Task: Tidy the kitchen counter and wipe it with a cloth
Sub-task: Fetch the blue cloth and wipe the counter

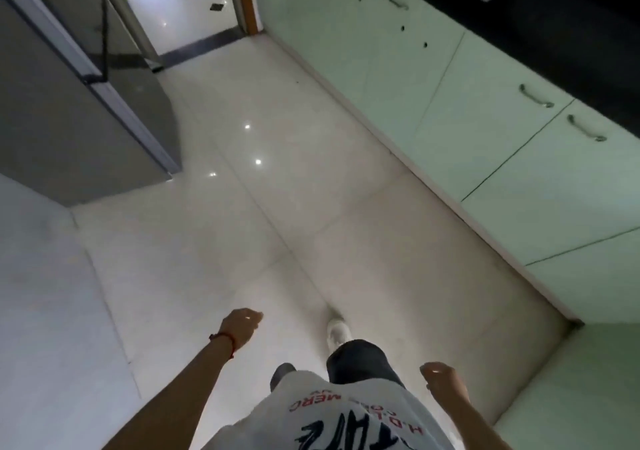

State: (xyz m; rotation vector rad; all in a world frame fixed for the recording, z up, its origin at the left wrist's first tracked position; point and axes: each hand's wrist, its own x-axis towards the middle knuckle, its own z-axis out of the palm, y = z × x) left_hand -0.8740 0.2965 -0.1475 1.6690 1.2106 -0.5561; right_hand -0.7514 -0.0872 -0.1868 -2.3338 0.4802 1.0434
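Observation:
I look down at a glossy white tiled floor (pixel 277 207) in a kitchen aisle. My left hand (pixel 242 323), with a red thread at the wrist, hangs low at the centre with its fingers curled and nothing in it. My right hand (pixel 440 378) hangs at the lower right, fingers loosely curled, also holding nothing. The dark kitchen counter (pixel 554 16) runs along the upper right, far from both hands. No cloth is in view.
Pale green cabinet doors (pixel 485 120) with metal handles line the right side below the counter. A grey fridge (pixel 86 103) stands at the left. A doorway (pixel 187 9) opens at the top. My white shoe (pixel 337 330) steps forward on the floor.

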